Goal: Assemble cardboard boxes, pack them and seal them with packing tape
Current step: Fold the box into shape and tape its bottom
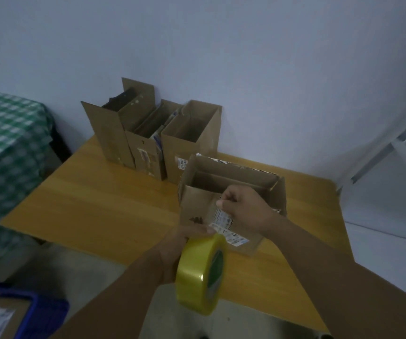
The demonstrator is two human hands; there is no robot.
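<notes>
A roll of yellow packing tape [200, 272] is held above the near table edge by my left hand [172, 250], which grips it from the left side. My right hand [242, 204] pinches the free end of the clear tape, drawn up from the roll in front of an open cardboard box [197, 201]. That box stands on the wooden table [104, 201] with its flaps up and white labels on its near face. Three more open cardboard boxes [133, 133] stand in a row at the table's far edge against the wall.
A green checked cloth [3, 148] covers something to the left of the table. A blue crate [47, 311] holding a labelled carton sits on the floor at the lower left. A pale wall runs behind the table, and a metal frame [390, 145] stands at the right.
</notes>
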